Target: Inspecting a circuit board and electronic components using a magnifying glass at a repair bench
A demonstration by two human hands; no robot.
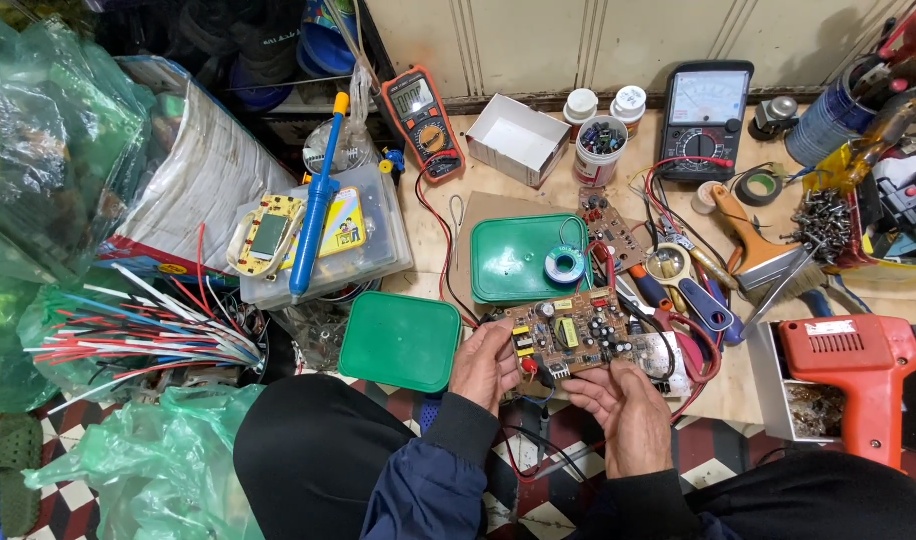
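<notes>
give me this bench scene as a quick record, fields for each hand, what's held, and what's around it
left hand: left hand grips the left edge of the circuit board
right hand: right hand supports the board from below
board: brown, component side up, held level
beside hands: green lid, green tray holding a solder coil
meters: orange multimeter, black analog meter
far right: red heat gun

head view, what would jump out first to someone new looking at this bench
First the brown circuit board at centre, held between the left hand and right hand. Next the red power tool at the right edge, and the two green lids: one left of the board, one behind it carrying a solder coil. Two multimeters, orange and black, lie by the wall.
</notes>
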